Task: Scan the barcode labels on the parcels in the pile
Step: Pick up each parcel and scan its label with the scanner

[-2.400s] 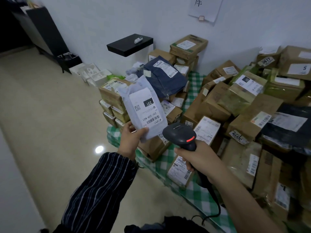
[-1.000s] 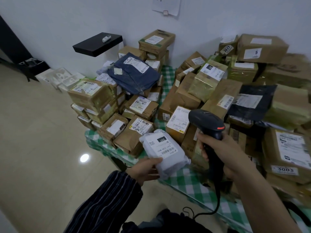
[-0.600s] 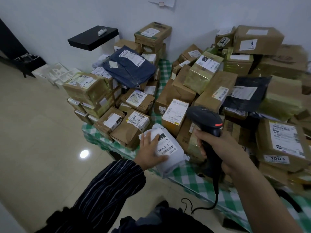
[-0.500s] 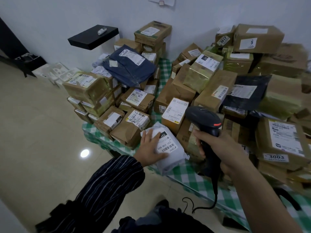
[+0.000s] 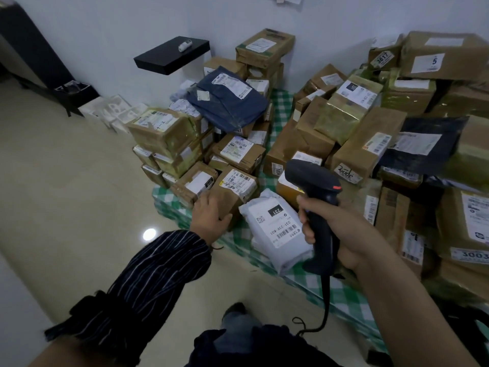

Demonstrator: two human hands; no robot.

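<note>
A white padded parcel (image 5: 277, 229) marked 231 lies label-up on the green checked cloth (image 5: 341, 295) at the pile's near edge. To its left, my left hand (image 5: 209, 215) grips the near corner of a brown box (image 5: 235, 192) with a barcode label on top; its fingertips are hidden. My right hand (image 5: 344, 234) holds the black barcode scanner (image 5: 315, 181) by the handle, its head raised over the white parcel's far end. Several labelled cardboard parcels are heaped behind and to the right.
A dark blue bag parcel (image 5: 227, 99) tops the left stack. A black shelf (image 5: 172, 54) juts from the wall. White foam trays (image 5: 113, 112) and a black stand (image 5: 71, 88) sit on the tiled floor at left. The scanner cable (image 5: 317, 327) hangs by my legs.
My left hand set the white parcel down on the cloth, let go of it and moved left onto the brown box. The scanner stayed in my right hand.
</note>
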